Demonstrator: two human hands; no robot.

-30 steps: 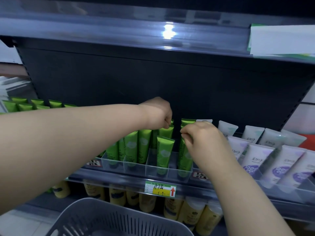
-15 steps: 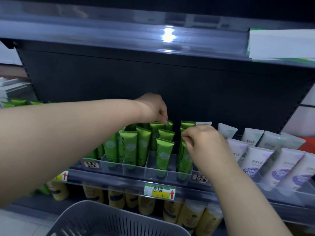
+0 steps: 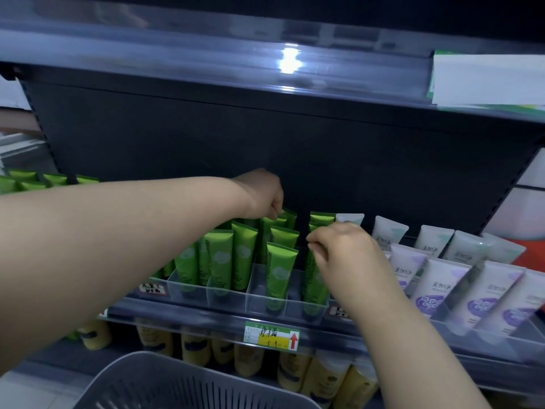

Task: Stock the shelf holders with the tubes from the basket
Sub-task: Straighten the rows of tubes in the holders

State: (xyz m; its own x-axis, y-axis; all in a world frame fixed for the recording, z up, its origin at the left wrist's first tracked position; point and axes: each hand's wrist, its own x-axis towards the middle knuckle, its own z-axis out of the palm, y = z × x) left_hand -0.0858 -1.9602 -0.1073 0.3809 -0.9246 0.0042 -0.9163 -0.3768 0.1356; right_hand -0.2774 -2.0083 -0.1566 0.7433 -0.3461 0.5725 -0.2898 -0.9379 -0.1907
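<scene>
"Chamomile" on green tubes (image 3: 277, 276)

Noted dark back panel (image 3: 206, 137) spanning left to right. Observed upper shelf edge (image 3: 177, 60), clear strip carrying light glare (image 3: 290, 62). Found white paper sign (image 3: 486, 79) at far right. Recorded pale tiled wall (image 3: 530, 208) right, light floor (image 3: 20, 391) near left.

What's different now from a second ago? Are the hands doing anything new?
Very little. The left hand drew slightly up and back over the green tubes, uncovering more tops; its fingers still pinch a back tube. The right hand still pinches a tube top in the right-end compartment. Nothing was let go; white tubes and basket stayed put.
</scene>
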